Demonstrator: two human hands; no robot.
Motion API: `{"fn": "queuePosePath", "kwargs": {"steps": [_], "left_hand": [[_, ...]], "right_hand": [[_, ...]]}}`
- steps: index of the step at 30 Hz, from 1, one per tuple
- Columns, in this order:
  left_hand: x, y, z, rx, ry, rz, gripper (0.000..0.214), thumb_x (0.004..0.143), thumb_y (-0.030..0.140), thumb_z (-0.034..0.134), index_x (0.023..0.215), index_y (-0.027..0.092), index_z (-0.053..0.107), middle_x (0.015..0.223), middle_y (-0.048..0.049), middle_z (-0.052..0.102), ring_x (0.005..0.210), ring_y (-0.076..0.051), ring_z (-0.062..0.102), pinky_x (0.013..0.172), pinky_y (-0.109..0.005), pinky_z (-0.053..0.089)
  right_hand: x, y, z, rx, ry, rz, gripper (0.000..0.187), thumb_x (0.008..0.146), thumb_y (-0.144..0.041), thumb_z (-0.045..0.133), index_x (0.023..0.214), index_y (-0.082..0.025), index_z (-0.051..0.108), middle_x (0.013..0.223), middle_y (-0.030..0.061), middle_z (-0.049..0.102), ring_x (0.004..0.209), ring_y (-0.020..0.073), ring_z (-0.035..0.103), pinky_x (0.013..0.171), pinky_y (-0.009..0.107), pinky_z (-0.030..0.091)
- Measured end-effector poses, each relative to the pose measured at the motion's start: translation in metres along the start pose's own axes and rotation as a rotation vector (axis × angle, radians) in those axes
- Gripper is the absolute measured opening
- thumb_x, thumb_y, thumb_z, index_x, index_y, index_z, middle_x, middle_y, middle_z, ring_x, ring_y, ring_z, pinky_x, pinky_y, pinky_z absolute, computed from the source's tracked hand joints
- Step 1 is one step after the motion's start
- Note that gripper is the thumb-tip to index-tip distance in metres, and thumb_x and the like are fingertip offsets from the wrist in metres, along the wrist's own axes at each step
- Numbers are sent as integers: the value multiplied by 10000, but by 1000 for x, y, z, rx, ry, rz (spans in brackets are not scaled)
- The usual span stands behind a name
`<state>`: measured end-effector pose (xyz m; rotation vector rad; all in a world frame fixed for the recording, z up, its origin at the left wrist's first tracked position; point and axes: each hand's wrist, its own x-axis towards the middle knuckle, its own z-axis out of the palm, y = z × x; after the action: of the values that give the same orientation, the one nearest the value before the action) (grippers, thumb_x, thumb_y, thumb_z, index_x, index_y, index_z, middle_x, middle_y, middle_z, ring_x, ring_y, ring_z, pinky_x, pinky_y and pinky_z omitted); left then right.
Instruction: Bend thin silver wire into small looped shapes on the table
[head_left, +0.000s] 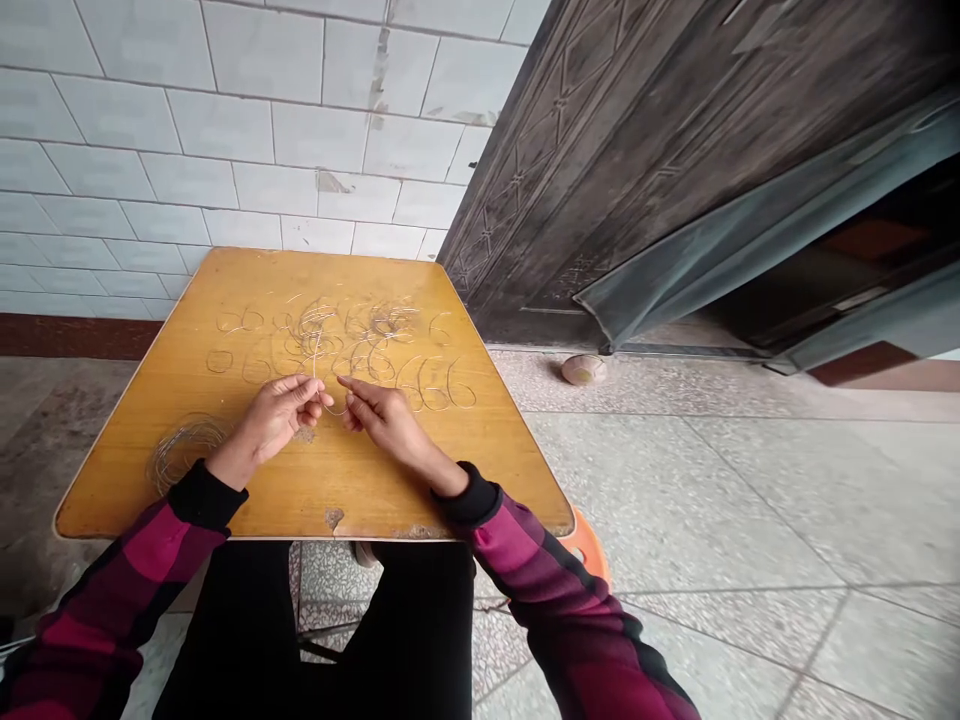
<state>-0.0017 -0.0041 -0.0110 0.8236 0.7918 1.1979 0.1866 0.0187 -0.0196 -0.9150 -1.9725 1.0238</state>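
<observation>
Over at the lower left of the frame, a loose coil of thin wire lies on a yellow wooden tabletop, just beside the left hand. That hand's curled fingers pinch a strand of wire closed against the thumb. The strand rises into tangled wire loops at the table's centre. The right hand sits close by, thumb and forefinger nearly closed; whether they grip the wire is hard to tell. An orange stool shows past the table's lower right corner, below a dark embossed metal door at upper right.
</observation>
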Motion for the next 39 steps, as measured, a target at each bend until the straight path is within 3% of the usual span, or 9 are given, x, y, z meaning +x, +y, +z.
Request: {"fn": "queuePosePath", "kwargs": {"steps": [4,10,14,22,34,39], "left_hand": [[-1,-2,2,34,-28,-18,280,695,352,787,786,120,660,718,-40,701,550,-72,569,509,-175,435],[1,-5,-2,96,-85,-42,299,787,419,695,782,124,645,669,-33,676,512,-76,548,493,-193,411],[1,-7,-2,120,-108,-54,288,788,411,693,787,125,661,688,-44,688,511,-78,542,488,-198,397],[2,-10,0,170,-116,-108,272,778,388,703,790,117,691,711,-62,699,528,-80,539,492,-199,392],[6,-8,-3,21,-141,-184,200,720,270,760,768,91,687,663,-44,654,521,-63,537,471,-161,394],[5,-7,-3,-18,-123,-152,181,706,253,770,771,104,690,663,-32,649,521,-53,532,477,-150,394]], "right_hand": [[-4,-8,-3,-236,5,-55,465,932,-244,396,1340,-54,512,665,43,640,620,134,593,666,292,466],[-5,-7,-1,-411,-21,-121,469,911,-208,357,1309,-39,536,730,79,665,628,139,584,639,280,437],[-5,-4,2,-592,-16,-154,462,892,-189,357,1302,-77,540,838,105,682,649,147,575,616,280,413],[-7,-4,5,-838,-41,-143,438,864,-164,388,1267,-107,549,823,101,667,572,138,523,524,277,332],[-6,-4,4,-499,26,-161,376,911,-197,375,1185,-111,618,833,94,698,710,151,627,674,273,460],[-7,-8,5,-206,61,-79,353,935,-263,410,1156,-97,628,627,20,633,572,117,605,623,258,481]]}}
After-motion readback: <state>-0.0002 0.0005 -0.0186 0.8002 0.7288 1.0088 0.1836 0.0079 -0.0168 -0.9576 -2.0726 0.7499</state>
